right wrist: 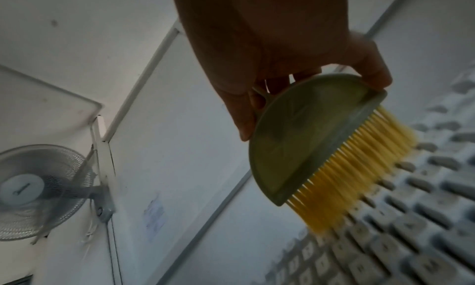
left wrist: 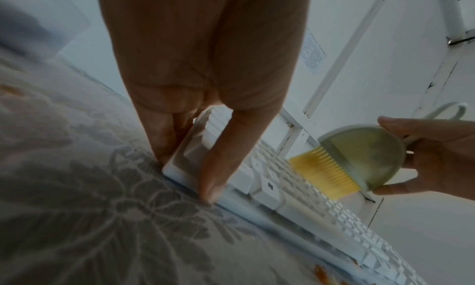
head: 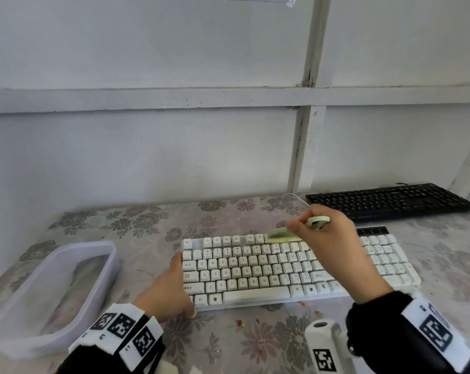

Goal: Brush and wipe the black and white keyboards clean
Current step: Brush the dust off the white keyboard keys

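Observation:
The white keyboard (head: 287,268) lies in the middle of the flowered table. My left hand (head: 171,287) grips its near left corner (left wrist: 180,167), thumb on the front edge and fingers along the left side. My right hand (head: 328,238) holds a pale green half-round brush (head: 285,233) with yellow bristles (right wrist: 359,173) over the top key row, right of centre. The bristles (left wrist: 323,175) touch or hang just above the keys. The black keyboard (head: 390,201) lies at the back right, against the wall.
A clear plastic tub (head: 53,292) stands at the left of the table. Orange crumbs (head: 242,323) lie on the cloth (head: 147,228) in front of the white keyboard. A white wall fan (right wrist: 38,190) shows in the right wrist view.

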